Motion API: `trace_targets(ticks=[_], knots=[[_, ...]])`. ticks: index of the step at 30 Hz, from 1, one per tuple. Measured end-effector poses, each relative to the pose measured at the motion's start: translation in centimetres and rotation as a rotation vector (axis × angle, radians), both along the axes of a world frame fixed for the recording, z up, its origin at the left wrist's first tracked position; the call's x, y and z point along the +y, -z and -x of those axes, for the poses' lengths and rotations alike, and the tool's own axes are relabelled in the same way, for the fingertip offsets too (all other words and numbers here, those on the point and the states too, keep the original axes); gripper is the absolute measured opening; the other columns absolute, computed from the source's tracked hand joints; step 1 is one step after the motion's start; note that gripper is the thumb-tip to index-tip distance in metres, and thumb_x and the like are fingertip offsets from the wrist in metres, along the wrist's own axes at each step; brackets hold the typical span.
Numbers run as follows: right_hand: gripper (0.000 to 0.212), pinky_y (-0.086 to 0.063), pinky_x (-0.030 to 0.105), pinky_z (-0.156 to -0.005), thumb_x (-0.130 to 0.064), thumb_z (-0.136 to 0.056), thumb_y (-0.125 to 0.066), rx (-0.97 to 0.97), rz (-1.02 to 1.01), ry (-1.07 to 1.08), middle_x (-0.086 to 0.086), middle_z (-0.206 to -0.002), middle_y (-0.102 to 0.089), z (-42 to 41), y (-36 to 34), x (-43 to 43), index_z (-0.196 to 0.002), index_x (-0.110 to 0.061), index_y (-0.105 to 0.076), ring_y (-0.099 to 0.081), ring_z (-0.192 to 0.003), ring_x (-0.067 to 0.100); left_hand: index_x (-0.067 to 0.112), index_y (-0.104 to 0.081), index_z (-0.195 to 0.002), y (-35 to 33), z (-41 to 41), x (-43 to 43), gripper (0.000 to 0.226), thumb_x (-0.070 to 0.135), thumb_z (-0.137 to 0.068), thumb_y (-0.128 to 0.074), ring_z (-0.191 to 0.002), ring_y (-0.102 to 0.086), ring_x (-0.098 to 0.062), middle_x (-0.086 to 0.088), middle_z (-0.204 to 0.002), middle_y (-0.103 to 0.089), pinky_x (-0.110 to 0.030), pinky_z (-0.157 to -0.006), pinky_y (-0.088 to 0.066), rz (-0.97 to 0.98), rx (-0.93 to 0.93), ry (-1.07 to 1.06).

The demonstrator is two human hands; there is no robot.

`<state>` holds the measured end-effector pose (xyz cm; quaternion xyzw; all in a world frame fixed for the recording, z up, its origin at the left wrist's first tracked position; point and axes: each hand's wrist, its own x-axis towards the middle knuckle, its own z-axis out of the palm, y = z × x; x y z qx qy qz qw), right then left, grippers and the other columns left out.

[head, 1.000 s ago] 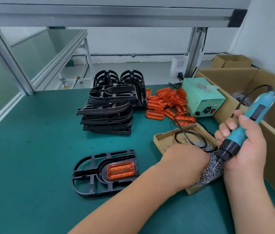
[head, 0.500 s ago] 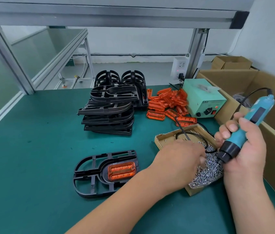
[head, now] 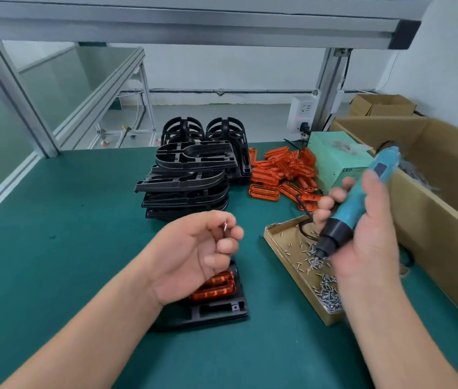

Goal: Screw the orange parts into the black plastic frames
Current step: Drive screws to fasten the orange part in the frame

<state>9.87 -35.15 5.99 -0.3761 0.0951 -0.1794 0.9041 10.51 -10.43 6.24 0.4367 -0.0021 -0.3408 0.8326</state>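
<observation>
A black plastic frame lies on the green table in front of me, with an orange part seated in it. My left hand hovers palm-up over that frame and hides most of it. Its thumb and forefinger pinch a small screw. My right hand grips a teal electric screwdriver, tip pointing down over the cardboard tray of screws.
A stack of black frames stands mid-table. Behind it on the right lies a pile of loose orange parts beside a green power unit. Large cardboard boxes line the right edge. An aluminium post stands far left.
My left hand has lifted out of the screw tray and moved left over the frame, now pinching a screw. The screwdriver hand has shifted slightly; the view has moved closer.
</observation>
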Motion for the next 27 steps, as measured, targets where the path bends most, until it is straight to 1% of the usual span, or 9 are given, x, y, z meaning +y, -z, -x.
trace_targets(ticks=[2,3,8,13,15,18,22,24,27], knots=[[0.040,-0.049,0.025,-0.052,-0.056,-0.097,-0.068,0.024,-0.065,-0.048,-0.001,-0.076,-0.057,-0.6,-0.4,2.3,-0.100,-0.018,-0.059,-0.056,-0.062,0.015,0.011,-0.064,-0.092,0.2,-0.1,1.3,0.009,0.012,-0.095,-0.056,-0.064,-0.044,-0.012,-0.009,-0.089,-0.059,-0.018,-0.043,-0.035,0.005,0.005,0.003],[0.041,-0.049,0.025,-0.051,-0.059,-0.097,-0.066,0.037,-0.084,-0.059,-0.001,-0.076,-0.057,-1.0,-0.6,3.5,-0.097,-0.018,-0.059,-0.056,-0.061,0.015,0.011,-0.064,-0.092,0.3,-0.1,1.8,0.009,0.011,-0.095,-0.056,-0.064,-0.043,-0.012,-0.009,-0.089,-0.059,-0.018,-0.043,-0.035,0.008,0.000,0.009],[0.035,-0.052,0.025,-0.054,-0.052,-0.100,-0.067,0.043,-0.163,-0.061,-0.002,-0.073,-0.058,-3.1,-1.1,7.8,-0.094,-0.018,-0.059,-0.058,-0.061,0.015,0.010,-0.066,-0.095,0.9,-0.3,3.2,0.005,0.012,-0.094,-0.062,-0.062,-0.042,-0.010,-0.009,-0.091,-0.059,-0.017,-0.042,-0.035,-0.030,-0.071,0.044],[0.034,-0.056,0.025,-0.062,-0.049,-0.100,-0.071,0.007,-0.218,0.000,-0.001,-0.080,-0.062,-3.7,-0.6,8.6,-0.102,-0.017,-0.058,-0.061,-0.069,0.014,0.010,-0.070,-0.095,0.9,-0.2,3.6,0.006,0.013,-0.091,-0.066,-0.061,-0.043,-0.011,-0.014,-0.093,-0.066,-0.017,-0.043,-0.034,-0.232,-0.244,0.013],[0.034,-0.055,0.025,-0.060,-0.048,-0.099,-0.072,-0.002,-0.229,0.009,-0.002,-0.080,-0.062,-3.6,-0.2,8.5,-0.099,-0.017,-0.058,-0.061,-0.068,0.013,0.009,-0.071,-0.094,0.9,-0.1,3.5,0.008,0.012,-0.090,-0.064,-0.060,-0.044,-0.011,-0.016,-0.093,-0.068,-0.018,-0.043,-0.032,-0.287,-0.287,0.007],[0.035,-0.050,0.022,-0.055,-0.051,-0.098,-0.071,-0.027,-0.244,-0.014,-0.004,-0.078,-0.057,-3.4,-0.1,8.3,-0.089,-0.020,-0.056,-0.054,-0.062,0.011,0.006,-0.071,-0.097,1.1,0.2,3.2,0.012,0.007,-0.091,-0.060,-0.059,-0.044,-0.011,-0.018,-0.095,-0.071,-0.018,-0.043,-0.032,-0.309,-0.288,0.032],[0.035,-0.048,0.022,-0.052,-0.049,-0.098,-0.071,-0.087,-0.276,-0.028,-0.002,-0.078,-0.053,-3.1,-0.2,7.9,-0.091,-0.017,-0.058,-0.053,-0.061,0.012,0.004,-0.074,-0.100,1.5,0.6,2.8,0.017,-0.001,-0.093,-0.059,-0.057,-0.043,-0.010,-0.018,-0.097,-0.073,-0.017,-0.043,-0.032,-0.325,-0.296,0.069],[0.037,-0.048,0.023,-0.053,-0.050,-0.098,-0.069,-0.108,-0.280,-0.036,-0.001,-0.078,-0.052,-2.9,-0.3,7.9,-0.094,-0.015,-0.058,-0.054,-0.061,0.013,0.005,-0.077,-0.101,1.6,0.6,2.7,0.016,0.002,-0.091,-0.064,-0.056,-0.043,-0.010,-0.016,-0.096,-0.074,-0.017,-0.043,-0.032,-0.335,-0.306,0.080],[0.046,-0.048,0.025,-0.053,-0.059,-0.098,-0.067,-0.103,-0.248,-0.044,-0.001,-0.075,-0.051,-2.8,-0.3,8.1,-0.096,-0.014,-0.059,-0.055,-0.061,0.015,0.007,-0.080,-0.105,1.8,0.7,2.6,0.020,0.009,-0.087,-0.072,-0.059,-0.044,-0.009,-0.013,-0.096,-0.074,-0.017,-0.045,-0.033,-0.347,-0.311,0.092]])
